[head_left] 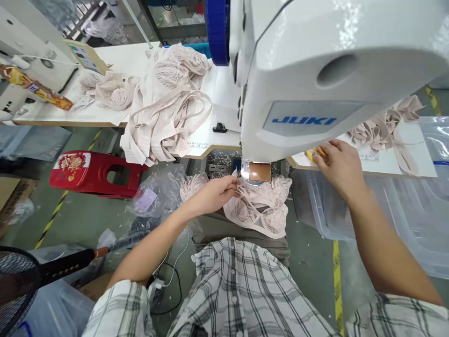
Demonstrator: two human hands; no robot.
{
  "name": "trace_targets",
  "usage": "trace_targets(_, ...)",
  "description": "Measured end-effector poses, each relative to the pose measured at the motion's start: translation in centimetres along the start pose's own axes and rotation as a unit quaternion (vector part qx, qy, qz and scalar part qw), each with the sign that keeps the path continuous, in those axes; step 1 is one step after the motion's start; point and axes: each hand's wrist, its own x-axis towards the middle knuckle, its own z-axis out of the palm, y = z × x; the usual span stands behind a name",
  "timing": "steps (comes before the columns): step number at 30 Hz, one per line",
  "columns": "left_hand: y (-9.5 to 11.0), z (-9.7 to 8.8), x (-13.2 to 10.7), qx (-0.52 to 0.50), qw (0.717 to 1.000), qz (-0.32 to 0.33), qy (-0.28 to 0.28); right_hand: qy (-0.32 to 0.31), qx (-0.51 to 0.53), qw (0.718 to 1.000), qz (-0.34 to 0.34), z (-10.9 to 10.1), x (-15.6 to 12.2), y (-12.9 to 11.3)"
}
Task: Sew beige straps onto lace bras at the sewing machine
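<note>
A white JUKI sewing machine [315, 79] fills the upper right. Under its head lies a pale pink lace garment [261, 210], draped toward my lap. My left hand [215, 194] pinches the garment's edge right beside the needle plate [258, 172], fingers closed on the fabric. My right hand [338, 164] rests at the table edge to the right of the machine, fingers curled over a small yellow tool [315, 153] that is mostly hidden, so I cannot make out what it is.
A heap of pink lace garments [168, 103] lies on the white table [115, 58] at the left, and more pink lace pieces [382, 124] at the right. A red stool [94, 173] stands below, clear plastic bins [414, 210] to my right, a fan [17, 281] lower left.
</note>
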Motion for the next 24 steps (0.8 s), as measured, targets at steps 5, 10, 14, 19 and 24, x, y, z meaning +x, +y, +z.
trace_targets(5, 0.8, 3.0, -0.3, 0.190, 0.973, 0.058, 0.117, -0.130, 0.197, 0.971, -0.036, 2.5, -7.2, -3.1)
trace_targets(10, 3.3, 7.5, -0.2, 0.233, 0.948, 0.202, 0.083, -0.232, 0.353, 0.905, -0.052, 5.4, -12.9, -6.1)
trace_targets(14, 5.2, 7.9, 0.1, 0.107, 0.977, 0.145, 0.118, -0.082, 0.431, 0.889, 0.133, 5.1, -12.5, -8.4)
trace_targets(19, 5.7, 6.7, 0.3, -0.124, 0.973, 0.048, 0.191, -0.027, 0.402, 0.905, 0.136, 3.1, -8.8, -10.7)
trace_targets(24, 4.1, 5.3, 0.5, 0.046, 0.957, 0.072, 0.276, -0.023, 0.351, 0.932, 0.091, 2.9, -4.5, -10.4)
